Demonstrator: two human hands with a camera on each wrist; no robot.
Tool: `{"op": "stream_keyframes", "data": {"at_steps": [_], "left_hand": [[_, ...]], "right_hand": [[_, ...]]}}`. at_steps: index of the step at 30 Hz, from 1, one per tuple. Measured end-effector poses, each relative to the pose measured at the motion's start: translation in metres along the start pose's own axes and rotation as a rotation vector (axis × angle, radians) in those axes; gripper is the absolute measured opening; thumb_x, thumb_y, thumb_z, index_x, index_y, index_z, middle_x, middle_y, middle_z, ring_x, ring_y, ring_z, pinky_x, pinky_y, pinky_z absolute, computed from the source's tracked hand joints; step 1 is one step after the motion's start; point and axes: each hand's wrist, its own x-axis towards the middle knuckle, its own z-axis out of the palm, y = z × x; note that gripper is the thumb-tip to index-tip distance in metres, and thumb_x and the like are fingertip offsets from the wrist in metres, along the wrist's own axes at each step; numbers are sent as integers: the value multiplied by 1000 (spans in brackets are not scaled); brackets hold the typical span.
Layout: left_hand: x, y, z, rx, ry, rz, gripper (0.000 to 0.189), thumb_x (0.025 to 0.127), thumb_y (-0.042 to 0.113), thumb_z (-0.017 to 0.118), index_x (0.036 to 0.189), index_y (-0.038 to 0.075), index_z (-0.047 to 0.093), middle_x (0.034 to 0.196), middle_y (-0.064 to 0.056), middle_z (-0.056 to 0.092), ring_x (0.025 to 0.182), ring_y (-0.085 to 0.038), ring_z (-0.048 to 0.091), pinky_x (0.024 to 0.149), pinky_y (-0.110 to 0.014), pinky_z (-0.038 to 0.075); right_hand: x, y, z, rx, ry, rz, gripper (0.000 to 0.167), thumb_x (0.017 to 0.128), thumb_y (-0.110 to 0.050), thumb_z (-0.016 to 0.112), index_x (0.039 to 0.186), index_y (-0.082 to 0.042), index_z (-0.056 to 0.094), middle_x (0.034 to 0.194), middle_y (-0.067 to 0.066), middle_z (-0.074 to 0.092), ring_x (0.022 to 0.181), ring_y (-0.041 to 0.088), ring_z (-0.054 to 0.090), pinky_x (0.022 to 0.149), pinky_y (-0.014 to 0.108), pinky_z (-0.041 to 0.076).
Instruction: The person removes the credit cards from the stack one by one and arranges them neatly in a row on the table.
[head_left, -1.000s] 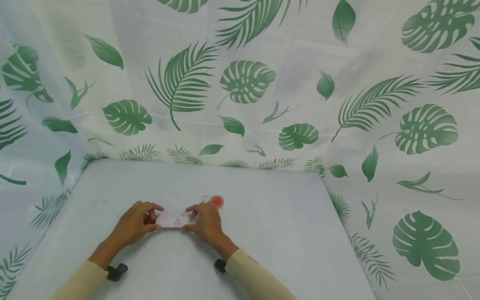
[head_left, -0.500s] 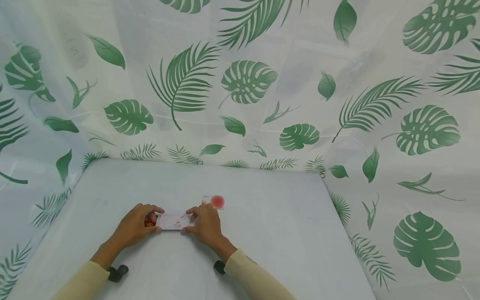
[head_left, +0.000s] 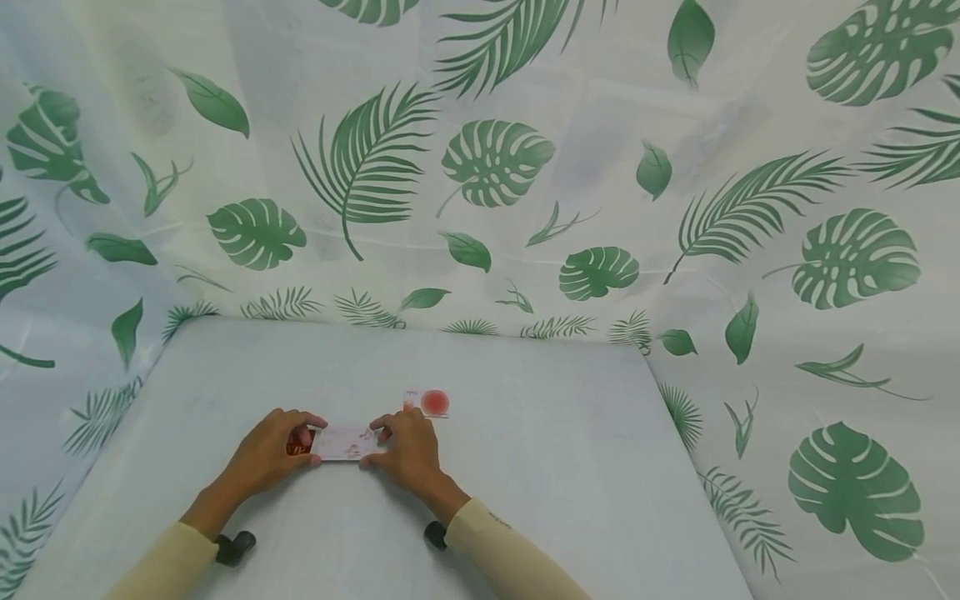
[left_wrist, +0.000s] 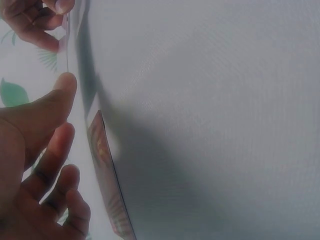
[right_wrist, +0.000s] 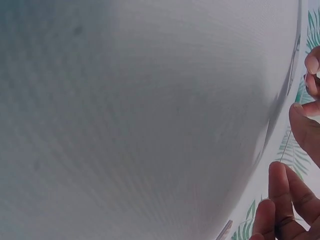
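Observation:
In the head view, both hands hold a pale pink, printed rectangular card [head_left: 341, 445] between them. My left hand [head_left: 262, 450] pinches its left end, thumb at the near edge and a finger at the far edge. My right hand [head_left: 415, 450] pinches the opposite end in the same way. Under the left fingers shows a red card [head_left: 299, 442] with gold lettering, lying on the table. The left wrist view shows that red card [left_wrist: 107, 175] below the left hand [left_wrist: 45, 145], and the held card [left_wrist: 67, 55] edge-on.
A whitish card with a red disc [head_left: 435, 403] lies just beyond the right hand, partly hidden by it. The white table [head_left: 570, 475] is bordered by leaf-printed sheeting [head_left: 517, 258] at the back and sides. Dark camera mounts [head_left: 236, 547] sit on the wrists.
The pink card has shifted slightly nearer to me with both hands still pinching it. The red card and the card with the red disc lie where they were.

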Motion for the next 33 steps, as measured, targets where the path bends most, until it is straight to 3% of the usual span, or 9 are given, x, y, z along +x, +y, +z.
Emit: {"op": "stream_keyframes", "data": {"at_steps": [22,33], "left_hand": [[0,-5,6,26,1,4,49,77,21,96,122,15,76,87,8,56,89,-14,47,78,-31,41],[0,-7,10,59,5,7,48,77,22,96,121,15,78,85,9,55,90,-15,47,77,-30,42]], "right_hand": [[-2,-6,7,-97,16,10,50,70,-40,101,114,-24,82,76,-14,62,84,6,46,79,25,43],[-4,-6,7,-163,38,-27,48,71,-42,100,114,-26,84,78,-12,65,83,6,47,79,25,43]]}}
